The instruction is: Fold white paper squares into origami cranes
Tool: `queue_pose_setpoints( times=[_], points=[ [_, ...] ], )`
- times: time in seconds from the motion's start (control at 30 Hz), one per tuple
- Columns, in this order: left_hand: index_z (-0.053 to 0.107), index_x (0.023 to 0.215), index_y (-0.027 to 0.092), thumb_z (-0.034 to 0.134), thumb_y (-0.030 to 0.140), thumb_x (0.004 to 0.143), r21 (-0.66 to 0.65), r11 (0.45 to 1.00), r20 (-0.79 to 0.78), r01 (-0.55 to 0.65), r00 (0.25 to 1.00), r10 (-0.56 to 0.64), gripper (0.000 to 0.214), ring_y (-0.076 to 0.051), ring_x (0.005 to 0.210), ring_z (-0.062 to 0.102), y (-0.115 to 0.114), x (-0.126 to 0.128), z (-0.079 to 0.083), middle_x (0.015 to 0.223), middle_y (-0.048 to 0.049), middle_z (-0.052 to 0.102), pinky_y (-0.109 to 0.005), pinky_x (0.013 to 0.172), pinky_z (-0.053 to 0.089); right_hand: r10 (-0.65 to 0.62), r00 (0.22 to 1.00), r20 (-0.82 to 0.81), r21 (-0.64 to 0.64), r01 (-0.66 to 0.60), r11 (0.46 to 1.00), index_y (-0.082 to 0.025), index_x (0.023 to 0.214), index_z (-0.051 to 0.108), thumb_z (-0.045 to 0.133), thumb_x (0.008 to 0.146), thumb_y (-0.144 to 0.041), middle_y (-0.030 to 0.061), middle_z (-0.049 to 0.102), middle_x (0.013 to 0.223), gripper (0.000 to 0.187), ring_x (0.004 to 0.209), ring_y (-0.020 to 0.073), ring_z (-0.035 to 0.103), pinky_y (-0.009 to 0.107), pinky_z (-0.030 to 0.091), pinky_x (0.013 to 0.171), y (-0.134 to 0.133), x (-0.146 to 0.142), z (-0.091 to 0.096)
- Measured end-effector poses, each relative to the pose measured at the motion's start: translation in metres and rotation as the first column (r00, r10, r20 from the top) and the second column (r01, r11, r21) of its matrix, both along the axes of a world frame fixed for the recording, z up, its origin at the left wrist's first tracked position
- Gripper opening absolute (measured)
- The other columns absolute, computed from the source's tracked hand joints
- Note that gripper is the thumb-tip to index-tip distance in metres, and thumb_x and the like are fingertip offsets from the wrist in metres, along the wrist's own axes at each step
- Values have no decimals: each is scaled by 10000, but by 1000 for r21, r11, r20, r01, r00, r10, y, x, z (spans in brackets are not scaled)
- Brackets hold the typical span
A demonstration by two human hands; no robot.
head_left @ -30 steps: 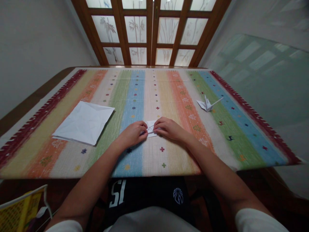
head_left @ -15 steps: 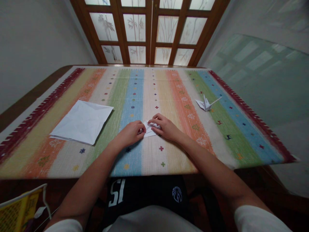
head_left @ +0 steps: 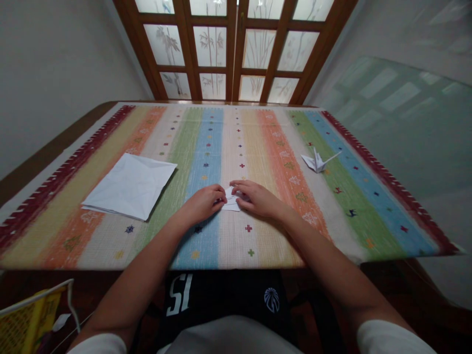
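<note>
A small folded white paper (head_left: pixel 232 202) lies on the striped tablecloth (head_left: pixel 258 147) near the table's front middle. My left hand (head_left: pixel 204 201) presses its curled fingers onto the paper's left side. My right hand (head_left: pixel 256 198) covers the right side, fingers bent down on the paper. Most of the folded piece is hidden under both hands. A finished white paper crane (head_left: pixel 317 161) stands apart at the right on the green stripe.
A stack of white square sheets (head_left: pixel 131 186) lies at the left on the cloth. Wooden doors with frosted panes (head_left: pixel 228 49) stand behind the table. A yellow bag (head_left: pixel 27 322) hangs at the lower left below the table edge.
My right hand's fingers, lifted a little half a second ago, have come down flat on the folded paper. Both hands stay at the same spot; the view shifted slightly.
</note>
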State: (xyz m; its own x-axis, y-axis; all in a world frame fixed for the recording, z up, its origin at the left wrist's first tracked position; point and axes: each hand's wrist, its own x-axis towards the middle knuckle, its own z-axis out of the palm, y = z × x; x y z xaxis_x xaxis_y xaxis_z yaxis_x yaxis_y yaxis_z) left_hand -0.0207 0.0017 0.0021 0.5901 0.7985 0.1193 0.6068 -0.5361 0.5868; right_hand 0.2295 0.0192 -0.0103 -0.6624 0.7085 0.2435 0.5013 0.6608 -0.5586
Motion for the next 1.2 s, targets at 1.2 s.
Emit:
queue_pose_setpoints(
  times=[1.2],
  points=[
    [807, 933, 197, 638, 151, 929, 75, 995, -66, -72, 995, 77, 175, -231, 821, 682, -5, 0, 2, 929, -94, 750, -377, 829, 558, -17, 1000, 10, -28, 17, 999, -231, 1013, 812, 760, 944, -175, 86, 753, 1028, 103, 1022, 267, 661, 434, 520, 963, 6, 4, 2]
  ],
)
